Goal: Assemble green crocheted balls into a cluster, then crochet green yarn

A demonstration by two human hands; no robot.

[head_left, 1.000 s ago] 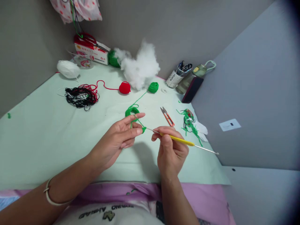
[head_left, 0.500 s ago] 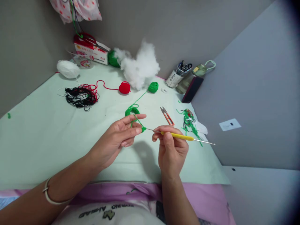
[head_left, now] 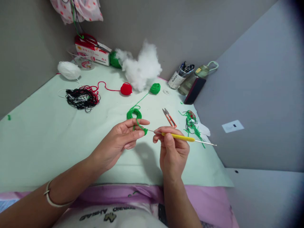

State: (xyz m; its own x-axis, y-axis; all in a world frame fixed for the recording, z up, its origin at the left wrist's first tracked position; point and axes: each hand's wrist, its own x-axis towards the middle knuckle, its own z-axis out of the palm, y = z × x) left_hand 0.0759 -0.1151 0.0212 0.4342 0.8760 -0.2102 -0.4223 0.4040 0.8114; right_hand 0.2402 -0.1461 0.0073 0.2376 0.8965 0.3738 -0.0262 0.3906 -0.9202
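My left hand [head_left: 121, 139] pinches a tiny green crochet piece [head_left: 145, 131] between thumb and fingers, with green yarn looped over the forefinger. That yarn runs up through a loose green coil [head_left: 133, 112] to a small green yarn ball [head_left: 155, 88]. My right hand [head_left: 172, 152] grips a crochet hook with a yellow handle [head_left: 180, 137], its metal tip stuck into the green piece. Both hands hover just above the pale green table cover [head_left: 47, 139].
Orange thread snips [head_left: 169, 117] lie just beyond my right hand, green yarn scraps [head_left: 192, 122] to their right. Farther back: red yarn ball [head_left: 126, 89], black-and-red yarn tangle [head_left: 82, 97], white stuffing [head_left: 142, 67], white yarn ball [head_left: 69, 70], a box [head_left: 92, 53], a jar [head_left: 178, 78], a bottle [head_left: 193, 79].
The hook's tail end has swung up and flattened, and my right hand has edged slightly left toward the green piece. My left forefinger has dipped a little.
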